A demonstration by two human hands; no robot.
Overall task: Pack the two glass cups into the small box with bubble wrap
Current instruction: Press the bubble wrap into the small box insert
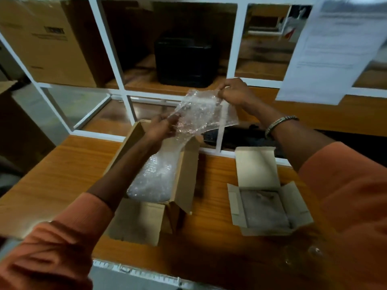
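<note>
Fingers of both hands pinch bubble wrap sheet (204, 110) edges above open box (146, 216); table (69, 170) bare leftward.

Dim, warm-toned wide-angle view, bent at the edges, with soft motion blur and murky shadowed corners.

both hands raised, left hand (162, 127) pinching, right hand (234, 93) pinching

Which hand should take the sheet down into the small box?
Probably right. Both hands hold the bubble wrap sheet above the big box. The right hand is on the side of the small box; the left hand would have to cross over.
</note>
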